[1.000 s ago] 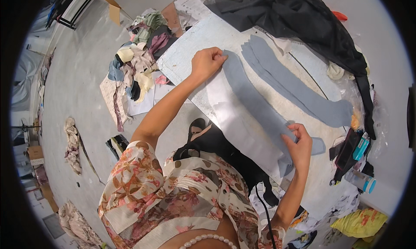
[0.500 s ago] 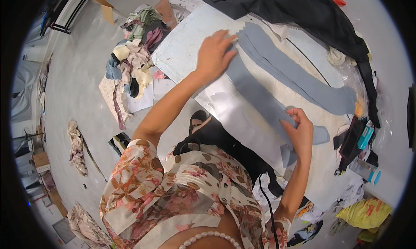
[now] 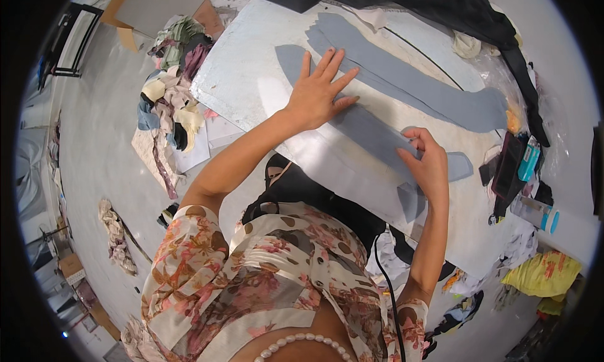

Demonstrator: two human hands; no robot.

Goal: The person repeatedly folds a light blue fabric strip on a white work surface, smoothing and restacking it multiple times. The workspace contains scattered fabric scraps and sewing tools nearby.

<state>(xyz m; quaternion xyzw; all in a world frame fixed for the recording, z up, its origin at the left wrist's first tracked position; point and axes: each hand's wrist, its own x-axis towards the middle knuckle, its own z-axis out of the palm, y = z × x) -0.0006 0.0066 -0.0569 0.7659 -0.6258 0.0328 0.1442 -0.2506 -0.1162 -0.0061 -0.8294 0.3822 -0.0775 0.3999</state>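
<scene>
A long blue-grey fabric strip lies diagonally on the table, alongside a thin white sheet on its near side. The left hand is spread wide, palm down, over the strip and covers part of it. The right hand is at the strip's other end, thumb and fingers curved with a narrow gap; whether they pinch the cloth cannot be told.

Just beyond lies a layered stack of blue-grey fabric strips; the left fingertips overlap its near edge in view, contact uncertain. A large black cloth runs along the far edge and down the right side. On the right, close together, are a crumpled clear plastic bag, a dark flat rectangular object, a small teal box and a clear container with a blue lid.

The table has a pale, marked top. Left of it sit a heap of multicoloured fabric scraps and an open brown cardboard box. A beige cloth bundle lies on the smooth grey floor. A yellow plastic bag sits at lower right.
</scene>
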